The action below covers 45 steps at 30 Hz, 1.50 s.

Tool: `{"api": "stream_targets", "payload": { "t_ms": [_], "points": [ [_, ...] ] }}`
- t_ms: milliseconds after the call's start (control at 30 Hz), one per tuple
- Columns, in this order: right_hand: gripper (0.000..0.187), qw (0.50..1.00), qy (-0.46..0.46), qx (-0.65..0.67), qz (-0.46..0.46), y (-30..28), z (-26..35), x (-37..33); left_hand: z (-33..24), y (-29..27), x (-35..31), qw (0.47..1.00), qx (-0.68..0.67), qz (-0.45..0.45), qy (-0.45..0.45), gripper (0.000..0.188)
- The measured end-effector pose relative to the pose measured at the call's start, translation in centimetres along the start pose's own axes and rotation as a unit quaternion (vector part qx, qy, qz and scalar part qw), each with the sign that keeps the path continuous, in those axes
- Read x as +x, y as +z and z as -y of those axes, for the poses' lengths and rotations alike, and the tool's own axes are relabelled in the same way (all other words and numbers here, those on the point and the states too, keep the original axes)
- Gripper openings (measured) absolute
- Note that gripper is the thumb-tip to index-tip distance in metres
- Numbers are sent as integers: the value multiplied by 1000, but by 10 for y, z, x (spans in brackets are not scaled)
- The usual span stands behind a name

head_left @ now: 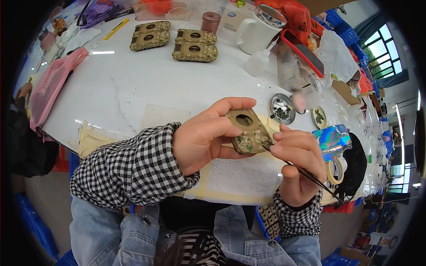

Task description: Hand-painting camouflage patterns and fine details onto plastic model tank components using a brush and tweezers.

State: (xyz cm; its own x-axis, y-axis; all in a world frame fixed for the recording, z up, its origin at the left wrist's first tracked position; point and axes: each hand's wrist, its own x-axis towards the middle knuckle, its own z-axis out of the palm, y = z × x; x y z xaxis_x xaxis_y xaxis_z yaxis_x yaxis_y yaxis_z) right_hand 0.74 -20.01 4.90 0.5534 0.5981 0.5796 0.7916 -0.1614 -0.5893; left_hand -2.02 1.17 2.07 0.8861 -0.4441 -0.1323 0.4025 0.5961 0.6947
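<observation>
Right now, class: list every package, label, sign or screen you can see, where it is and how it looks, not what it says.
Holographic packet: right of the right hand, crumpled, shiny blue-green foil.
Labelled box: far edge of the table, left of the white jug, pale with a round blue mark.
Clear bags: right of the jug, crinkled, see-through.
No signs or screens in view.

Five camouflage-patterned cases show: one (246, 131) in the hands, and four on the worktop (133, 84) in two stacks of two (150, 35) (195, 44). One white jug (257, 29), one small white bottle (257, 62), two round dishes (282, 108) (318, 117), one tape roll (336, 171).
</observation>
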Motion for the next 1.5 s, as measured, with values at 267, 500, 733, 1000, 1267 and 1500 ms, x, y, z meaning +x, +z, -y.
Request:
{"api": "stream_targets", "payload": {
  "t_ms": [267,500,733,1000,1267,1500],
  "points": [
    [23,998,17,65,-14,11,-6,-1,3,-2,-3,1000,19,10,17,61],
    [21,1000,0,24,16,11,-6,0,3,-1,-2,999,26,12,16,62],
    [22,1000,-1,19,22,11,-5,0,2,0,-3,999,27,14,16,62],
    [22,1000,-3,22,19,12,-6,0,3,-1,-3,999,23,18,19,63],
    [22,1000,-2,23,18,12,-7,-1,3,-1,-2,999,23,18,17,64],
    [21,999,0,30,13,13,-6,-1,2,0,-4,999,28,17,19,63]
  ]
}}
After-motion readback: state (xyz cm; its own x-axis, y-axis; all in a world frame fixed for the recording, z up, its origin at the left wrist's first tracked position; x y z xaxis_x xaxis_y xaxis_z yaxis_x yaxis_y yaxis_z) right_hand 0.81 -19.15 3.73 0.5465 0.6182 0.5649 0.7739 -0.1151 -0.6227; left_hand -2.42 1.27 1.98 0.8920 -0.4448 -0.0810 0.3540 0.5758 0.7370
